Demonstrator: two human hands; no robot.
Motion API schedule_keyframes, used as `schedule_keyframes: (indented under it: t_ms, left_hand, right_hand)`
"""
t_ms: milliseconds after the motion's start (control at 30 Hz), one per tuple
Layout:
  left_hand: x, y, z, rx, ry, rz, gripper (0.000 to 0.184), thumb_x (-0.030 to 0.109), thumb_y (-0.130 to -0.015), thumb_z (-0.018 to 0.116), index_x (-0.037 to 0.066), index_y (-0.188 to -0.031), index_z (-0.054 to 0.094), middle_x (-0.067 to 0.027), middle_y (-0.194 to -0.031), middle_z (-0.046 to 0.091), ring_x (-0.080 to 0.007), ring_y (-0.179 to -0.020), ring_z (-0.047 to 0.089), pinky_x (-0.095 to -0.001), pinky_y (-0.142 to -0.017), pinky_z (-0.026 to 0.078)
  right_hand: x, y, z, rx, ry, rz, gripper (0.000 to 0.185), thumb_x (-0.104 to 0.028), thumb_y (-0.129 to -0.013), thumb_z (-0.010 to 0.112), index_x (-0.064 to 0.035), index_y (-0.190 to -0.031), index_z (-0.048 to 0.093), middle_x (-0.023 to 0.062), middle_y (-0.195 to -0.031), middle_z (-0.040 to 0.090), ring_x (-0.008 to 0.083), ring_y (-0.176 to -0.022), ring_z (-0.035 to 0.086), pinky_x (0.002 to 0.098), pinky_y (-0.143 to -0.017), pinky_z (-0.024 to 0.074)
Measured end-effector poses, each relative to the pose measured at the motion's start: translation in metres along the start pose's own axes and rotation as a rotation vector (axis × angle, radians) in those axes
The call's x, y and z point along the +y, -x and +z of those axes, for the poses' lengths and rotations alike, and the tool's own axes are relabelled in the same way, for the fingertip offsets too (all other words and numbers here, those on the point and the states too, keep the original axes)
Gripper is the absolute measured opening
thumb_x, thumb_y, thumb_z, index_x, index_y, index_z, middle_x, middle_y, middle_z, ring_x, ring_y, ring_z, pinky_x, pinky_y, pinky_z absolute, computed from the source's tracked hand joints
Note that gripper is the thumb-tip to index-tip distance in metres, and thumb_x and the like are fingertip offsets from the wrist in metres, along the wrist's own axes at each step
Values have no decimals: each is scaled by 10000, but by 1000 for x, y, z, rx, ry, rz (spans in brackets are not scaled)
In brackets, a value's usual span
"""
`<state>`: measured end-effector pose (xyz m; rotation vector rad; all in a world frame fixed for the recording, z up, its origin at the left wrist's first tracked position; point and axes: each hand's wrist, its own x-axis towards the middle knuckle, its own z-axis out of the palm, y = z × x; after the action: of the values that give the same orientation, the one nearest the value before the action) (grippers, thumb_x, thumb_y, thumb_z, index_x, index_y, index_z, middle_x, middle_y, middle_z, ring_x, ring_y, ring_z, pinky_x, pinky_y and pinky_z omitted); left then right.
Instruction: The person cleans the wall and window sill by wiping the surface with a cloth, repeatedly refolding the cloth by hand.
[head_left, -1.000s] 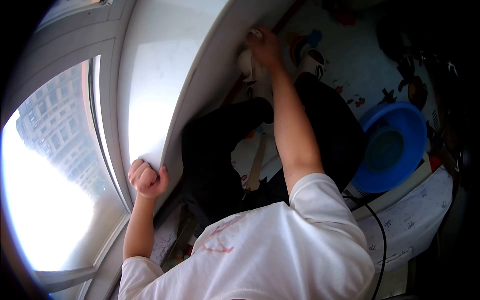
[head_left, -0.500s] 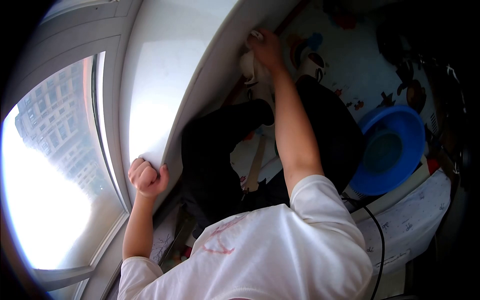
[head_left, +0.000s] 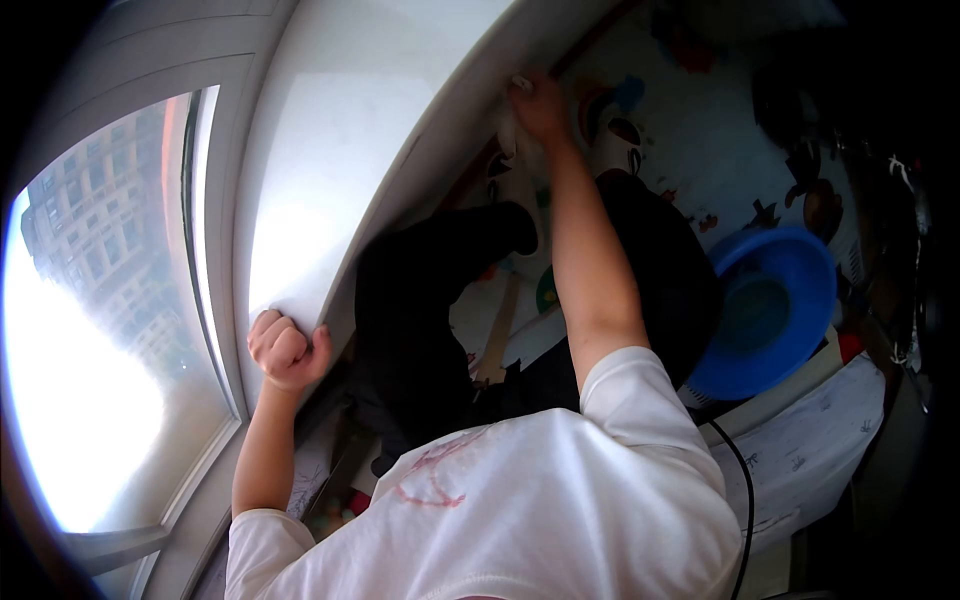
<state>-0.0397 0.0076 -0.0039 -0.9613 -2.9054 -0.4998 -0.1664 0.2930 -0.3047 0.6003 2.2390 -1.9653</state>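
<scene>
My left hand [head_left: 287, 348] is curled at the near end of the white window sill [head_left: 340, 130], its fingers folded over the edge; nothing shows inside it. Down by the wall under the sill, my right hand [head_left: 538, 106] is closed on a pale cloth [head_left: 508, 132]. Part of the cloth sticks out past the fingers and part hangs below them, close to a shoe. The exact grip is dim.
On the right, a blue basin [head_left: 810, 300] stands beside my right leg. A black cable [head_left: 748, 480] runs past my side near a patterned white cloth [head_left: 820, 440]. My shoes [head_left: 615, 145] are on the patterned floor. The window [head_left: 130, 240] is at left.
My right hand has shifted slightly down and to the right in view, and less of the cloth shows below it. The whole view has tilted a little. My left hand stays at the sill edge.
</scene>
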Motion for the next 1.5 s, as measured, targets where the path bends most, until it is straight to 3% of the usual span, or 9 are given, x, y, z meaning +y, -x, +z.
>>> schedule_keyframes:
  t_ms: [267,433,600,800,967,1067,1233,1367,1500]
  left_hand:
    - [1,-5,-1,4,-15,-21,453,26,-591,676,120,-506,241,-31,-475,287,-213,-426,300,-324,-431,214]
    - [9,-3,-8,58,-15,-45,436,57,-561,683,110,-499,255,-45,-475,295,-229,-443,333,-340,-440,240]
    - [22,9,-20,133,15,-56,355,127,-573,653,98,-509,306,-61,-495,335,-251,-475,360,-351,-463,281]
    - [66,5,-20,306,482,-232,180,165,-712,643,31,-742,526,-74,-693,513,-208,-653,501,-323,-607,414]
    - [147,33,-45,101,1163,-521,766,359,-711,690,46,-1319,345,-171,-1229,452,-286,-1098,488,-381,-909,416]
    - [158,38,-38,-186,1265,-455,1050,457,-643,754,58,-1415,164,-231,-1279,398,-337,-1184,442,-402,-970,378]
    - [162,56,-21,-194,1469,-596,956,336,-652,795,22,-1376,255,-164,-1215,481,-246,-1147,482,-357,-973,381]
    - [150,66,-13,89,1757,-686,842,255,-683,779,27,-1351,320,-137,-1220,485,-219,-1131,492,-348,-976,379]
    - [134,73,-7,267,2084,-640,823,223,-715,743,43,-1375,286,-105,-1263,456,-216,-1194,435,-360,-1020,337]
  right_hand:
    - [3,2,-22,-269,-987,529,179,-175,-741,551,-18,-814,598,107,-689,562,243,-586,531,335,-566,431]
    - [-70,65,-68,-716,-1397,536,215,-238,-718,493,-41,-784,548,83,-566,467,201,-470,427,331,-482,357]
    - [-129,136,-93,-1112,-1512,252,237,-268,-750,476,-45,-830,481,56,-572,431,165,-460,415,315,-506,351]
    - [-189,205,-90,-1119,-1556,248,308,-267,-691,475,-23,-871,529,88,-580,454,193,-454,430,326,-465,367]
    - [-243,277,-70,-1143,-1357,297,322,-253,-672,471,-15,-882,523,117,-577,450,235,-454,456,358,-458,392]
    - [-254,279,-61,-1118,-1232,225,362,-245,-653,458,-8,-916,531,154,-621,509,274,-472,503,386,-486,436]
    - [-263,293,-52,-838,-1034,266,338,-187,-665,437,0,-928,536,174,-671,551,311,-508,537,406,-523,470]
    - [-261,299,-45,-675,-637,44,391,-138,-753,443,-13,-1123,462,129,-949,565,223,-897,563,338,-824,462]
    - [-271,323,-35,-759,-407,-89,760,-179,-806,513,-44,-1437,111,108,-1400,262,195,-1302,251,317,-1079,181]
